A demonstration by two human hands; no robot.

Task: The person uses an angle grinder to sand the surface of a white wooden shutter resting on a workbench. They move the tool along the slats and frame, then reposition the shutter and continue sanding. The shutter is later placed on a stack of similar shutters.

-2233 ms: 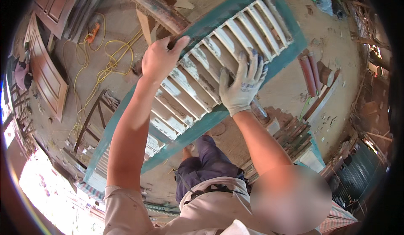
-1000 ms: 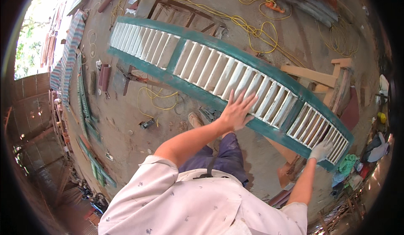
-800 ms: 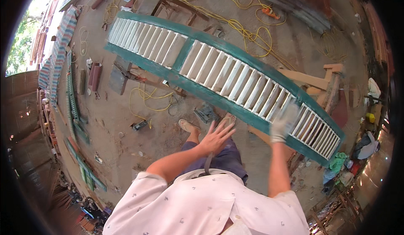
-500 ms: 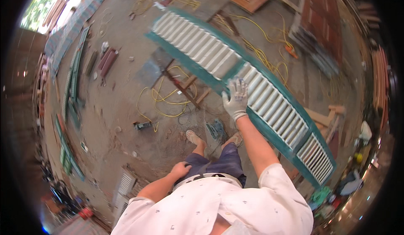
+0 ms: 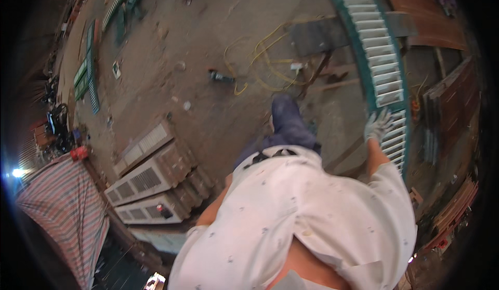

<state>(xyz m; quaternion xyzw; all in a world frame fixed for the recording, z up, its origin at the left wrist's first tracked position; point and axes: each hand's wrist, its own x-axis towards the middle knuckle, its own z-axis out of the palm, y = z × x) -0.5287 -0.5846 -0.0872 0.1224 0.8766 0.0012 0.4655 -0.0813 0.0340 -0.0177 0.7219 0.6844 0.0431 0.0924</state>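
Observation:
My right hand point(image 5: 379, 125), in a pale work glove, lies with its fingers spread on the near edge of a long louvered shutter panel point(image 5: 375, 40). Its frame is green and its slats are whitish. The hand rests by the crossbar between two slat sections, and the panel's near end passes behind my sleeve. Under the panel's far part, a dark board point(image 5: 317, 36) juts out to the left on a wooden support. My left forearm point(image 5: 212, 211) hangs at my side. The fingers of my left hand are hidden behind my shirt and body.
A corded power tool point(image 5: 221, 76) and yellow cord point(image 5: 266, 56) lie on the floor ahead. Several grey louvered panels point(image 5: 140, 183) are stacked at left, beyond a striped sheet point(image 5: 67, 207). Green slatted pieces point(image 5: 92, 71) lie far left. Brown door panels point(image 5: 452, 108) stand at right.
My view has swung to the left, bringing the stacked panels and striped sheet in. The shutter now appears farther right. My right hand stays on it; my left hand has gone from my shorts out of sight.

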